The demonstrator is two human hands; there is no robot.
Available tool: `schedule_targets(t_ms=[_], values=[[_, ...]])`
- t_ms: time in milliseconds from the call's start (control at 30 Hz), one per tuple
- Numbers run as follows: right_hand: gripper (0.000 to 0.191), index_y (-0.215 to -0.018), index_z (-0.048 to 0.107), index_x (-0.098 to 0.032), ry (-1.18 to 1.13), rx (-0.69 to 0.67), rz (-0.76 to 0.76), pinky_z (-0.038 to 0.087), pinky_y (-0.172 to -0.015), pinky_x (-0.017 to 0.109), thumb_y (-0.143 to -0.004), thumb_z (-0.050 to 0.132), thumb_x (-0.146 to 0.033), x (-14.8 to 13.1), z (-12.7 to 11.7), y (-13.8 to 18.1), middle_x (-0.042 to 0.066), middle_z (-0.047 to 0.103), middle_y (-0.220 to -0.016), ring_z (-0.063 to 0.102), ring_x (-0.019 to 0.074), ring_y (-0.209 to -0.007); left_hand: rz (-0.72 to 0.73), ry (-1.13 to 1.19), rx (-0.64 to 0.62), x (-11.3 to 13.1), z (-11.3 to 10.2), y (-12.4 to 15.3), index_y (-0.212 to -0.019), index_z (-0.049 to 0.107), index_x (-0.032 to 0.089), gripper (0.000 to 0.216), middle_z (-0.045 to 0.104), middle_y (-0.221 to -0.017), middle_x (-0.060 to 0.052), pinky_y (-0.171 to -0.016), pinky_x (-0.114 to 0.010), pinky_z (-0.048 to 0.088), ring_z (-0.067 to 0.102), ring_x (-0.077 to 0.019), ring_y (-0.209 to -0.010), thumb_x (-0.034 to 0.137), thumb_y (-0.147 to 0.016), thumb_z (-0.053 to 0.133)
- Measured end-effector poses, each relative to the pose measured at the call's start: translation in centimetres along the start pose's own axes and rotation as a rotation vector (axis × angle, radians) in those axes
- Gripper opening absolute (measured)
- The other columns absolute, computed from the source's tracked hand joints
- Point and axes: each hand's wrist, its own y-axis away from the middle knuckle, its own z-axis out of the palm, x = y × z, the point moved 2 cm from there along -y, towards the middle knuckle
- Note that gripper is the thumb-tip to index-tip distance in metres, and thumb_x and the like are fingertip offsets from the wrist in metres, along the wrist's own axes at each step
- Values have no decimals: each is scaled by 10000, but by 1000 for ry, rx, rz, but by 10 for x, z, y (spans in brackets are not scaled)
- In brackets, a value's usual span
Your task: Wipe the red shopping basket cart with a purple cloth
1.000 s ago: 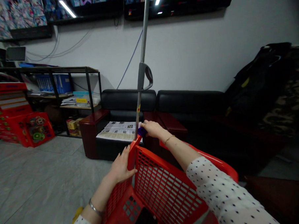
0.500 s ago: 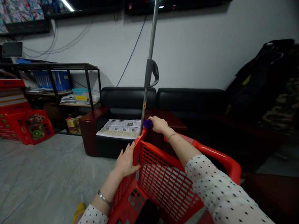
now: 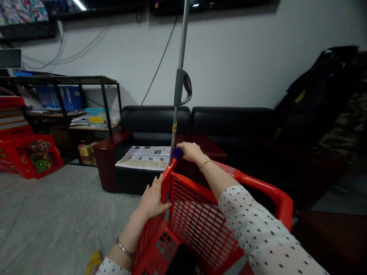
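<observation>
A red plastic shopping basket [image 3: 202, 230] fills the lower middle of the view, its front corner raised. My left hand [image 3: 151, 200] presses flat against the outside of that corner, fingers together. My right hand [image 3: 190, 151] is closed over a small purple piece [image 3: 177, 153] at the top of the corner, where a grey metal pole [image 3: 180, 68] with a grey handle loop [image 3: 183, 87] rises out of view. A dark flat object [image 3: 177, 269] lies inside the basket.
A black sofa [image 3: 228, 127] with newspapers [image 3: 143, 157] on its seat stands just ahead. Metal shelves [image 3: 72, 106] and red cartons [image 3: 16, 136] are at the left. Dark bags [image 3: 328, 103] pile up at the right. Grey tiled floor [image 3: 50, 216] lies to the left.
The basket corner and pole shifted a little to the right and up in view. Both hands kept their places on the basket and the purple piece.
</observation>
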Motion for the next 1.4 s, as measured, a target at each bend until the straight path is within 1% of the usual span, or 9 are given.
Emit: schedule_targets(t_ms=[200,367,500,633,900,1033,1167,1300,1400], values=[[562,-1217,574,-279,-251,-18,194,466,-813,287,-710,766,-428,34,-1,-1,33,676,-1146,633,238,-1049,-7,16,-16,0,-4,2,-1530,19,160,1089,131,-1625,-158,-1181,-554,205,89,-304,-1500,364,-701,694],[541,-1239,562,-264,18,36,-165,477,-812,276,-737,765,-266,0,2,6,74,591,-1243,582,242,-1090,-6,34,-32,5,-7,3,-1534,30,146,1092,120,-1626,-162,-1194,-538,188,94,-300,-1501,327,-690,699],[382,-1256,561,-244,208,65,-222,488,-743,287,-885,542,-155,-23,5,5,128,578,-1237,590,252,-1055,-12,39,-41,6,-8,2,-1535,26,147,1117,102,-1628,-162,-1197,-528,188,112,-299,-1499,305,-670,715],[318,-1202,605,-257,184,-11,-178,479,-761,316,-886,580,-282,-13,2,-4,109,638,-1145,653,248,-942,-4,37,-35,7,-7,1,-1536,14,159,1116,117,-1626,-164,-1192,-548,190,102,-304,-1500,305,-677,711],[458,-1149,616,-275,-74,-28,141,467,-780,292,-767,713,-508,40,-1,5,48,693,-1121,646,251,-1019,29,44,-45,14,-1,-3,-1537,10,204,1120,123,-1629,-144,-1177,-583,195,105,-328,-1495,313,-673,713],[462,-1216,586,-276,82,-29,-114,484,-802,286,-785,735,-352,24,4,17,67,625,-1219,611,238,-1050,50,48,-60,17,3,-5,-1537,-7,201,1147,113,-1628,-158,-1177,-575,196,102,-327,-1495,305,-665,730],[291,-1173,607,-218,266,-12,-285,502,-804,298,-892,551,-167,1,7,21,131,571,-1241,569,246,-1087,74,51,-56,17,5,-7,-1535,-24,198,1171,102,-1629,-160,-1183,-559,193,99,-311,-1498,307,-654,740],[295,-1188,587,-225,241,-15,-120,509,-763,308,-941,436,-174,4,3,20,124,602,-1146,634,229,-970,67,50,-68,15,4,-7,-1534,-12,203,1136,105,-1630,-153,-1186,-560,180,107,-301,-1499,320,-672,719],[286,-1196,583,-238,176,-39,74,509,-758,318,-921,503,-255,13,0,23,120,618,-1139,664,239,-939,65,33,-77,15,5,-8,-1534,-16,233,1130,113,-1632,-137,-1174,-589,184,106,-311,-1498,311,-672,711]])
